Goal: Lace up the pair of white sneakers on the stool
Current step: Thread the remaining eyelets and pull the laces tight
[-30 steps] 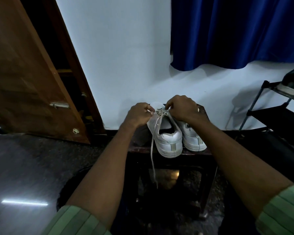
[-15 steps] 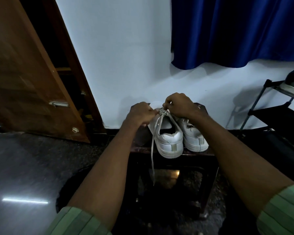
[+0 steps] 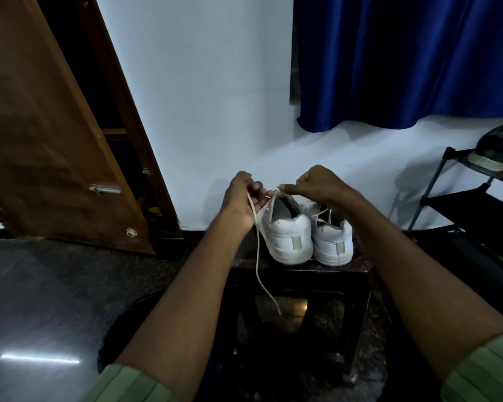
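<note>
Two white sneakers stand heel-toward-me on a dark stool (image 3: 360, 269). The left sneaker (image 3: 288, 236) has a long white lace (image 3: 259, 265) hanging from its top, down past the stool's front edge. My left hand (image 3: 240, 198) grips that lace beside the shoe's left side. My right hand (image 3: 317, 184) is curled above the shoe's tongue and pinches the lace's other end near the top eyelets. The right sneaker (image 3: 333, 242) stands close beside it, its lace loose across the opening.
A brown wooden door (image 3: 50, 146) stands ajar at the left. A blue curtain (image 3: 404, 62) hangs on the white wall behind. A black metal rack (image 3: 459, 181) with a dark shoe on top stands at the right. The floor is dark and glossy.
My hands have drawn slightly apart, the left hand lifting the lace outward. The hanging lace end has shifted with it. The sneakers stay in place.
</note>
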Action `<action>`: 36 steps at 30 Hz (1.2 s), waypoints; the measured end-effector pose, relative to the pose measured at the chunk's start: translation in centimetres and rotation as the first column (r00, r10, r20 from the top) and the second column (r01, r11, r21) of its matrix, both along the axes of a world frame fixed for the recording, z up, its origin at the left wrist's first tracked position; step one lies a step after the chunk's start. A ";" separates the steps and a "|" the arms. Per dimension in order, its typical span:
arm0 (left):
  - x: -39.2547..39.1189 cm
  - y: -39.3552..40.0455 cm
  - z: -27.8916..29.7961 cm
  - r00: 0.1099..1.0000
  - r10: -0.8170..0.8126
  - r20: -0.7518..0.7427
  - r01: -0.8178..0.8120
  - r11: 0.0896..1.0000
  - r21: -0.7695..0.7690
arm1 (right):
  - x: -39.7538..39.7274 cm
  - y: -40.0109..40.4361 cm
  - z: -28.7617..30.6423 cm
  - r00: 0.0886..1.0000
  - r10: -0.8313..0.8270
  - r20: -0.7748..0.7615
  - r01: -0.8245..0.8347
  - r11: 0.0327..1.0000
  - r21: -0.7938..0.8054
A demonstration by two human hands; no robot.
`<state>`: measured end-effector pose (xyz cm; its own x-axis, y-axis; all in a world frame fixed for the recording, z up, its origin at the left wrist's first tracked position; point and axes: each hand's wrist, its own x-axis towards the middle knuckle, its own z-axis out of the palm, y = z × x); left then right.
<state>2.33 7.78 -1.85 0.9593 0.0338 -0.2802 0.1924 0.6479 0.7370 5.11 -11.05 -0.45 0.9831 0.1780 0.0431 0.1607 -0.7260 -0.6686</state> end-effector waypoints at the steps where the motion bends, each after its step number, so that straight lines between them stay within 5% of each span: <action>1: 0.2 -0.3 0.1 0.997 0.067 -0.024 -0.068 0.996 -0.055 | 0.0 -0.1 -0.1 0.999 -0.043 0.029 0.043 0.999 0.019; 5: 1.6 0.5 0.9 0.966 0.252 -0.048 -0.253 0.967 -0.017 | 0.4 -1.2 0.1 0.990 -0.105 0.094 0.106 0.994 -0.007; 12: 2.5 0.7 0.8 0.965 0.263 0.022 -0.264 0.963 0.059 | 0.5 -0.6 0.3 0.956 -0.166 0.243 0.186 0.981 -0.059; 16: 2.0 0.7 0.6 0.965 0.150 0.216 -0.212 0.930 0.301 | 0.4 -0.4 -0.2 0.961 -0.121 0.249 0.106 0.992 0.073; 19: 1.9 0.9 0.0 0.946 0.063 0.318 -0.232 0.817 0.528 | -0.3 -0.2 -0.2 0.988 -0.025 0.154 -0.021 0.958 0.286; 21: 1.6 0.4 0.5 0.946 0.077 0.316 -0.229 0.848 0.479 | -0.5 0.4 0.1 0.984 -0.066 0.164 0.003 0.935 0.355; 24: 1.4 -0.4 1.3 0.976 0.146 0.161 -0.177 0.964 0.201 | -0.3 1.7 -0.2 0.985 -0.090 0.145 0.016 0.895 0.446; 27: 1.7 0.7 1.0 0.965 0.230 0.124 -0.258 0.912 0.320 | 0.5 1.3 -0.8 0.964 -0.212 0.158 0.154 0.936 0.317; 30: 2.7 2.0 1.4 0.914 0.312 0.259 -0.401 0.782 0.477 | 1.0 0.4 -0.2 0.924 -0.316 0.215 0.281 0.943 0.180; 33: 3.6 2.2 1.8 0.871 0.263 0.414 -0.474 0.671 0.570 | 1.0 0.9 0.5 0.896 -0.322 0.306 0.299 0.947 0.122; 36: 3.7 1.9 1.1 0.891 0.188 0.412 -0.429 0.646 0.632 | 1.4 0.7 0.0 0.886 -0.321 0.333 0.305 0.947 0.102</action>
<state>6.04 9.72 -0.77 0.8820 0.4098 0.2329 -0.2146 -0.0909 0.9725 6.53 -10.31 -0.49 0.9107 -0.1466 0.3863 0.1544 -0.7465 -0.6473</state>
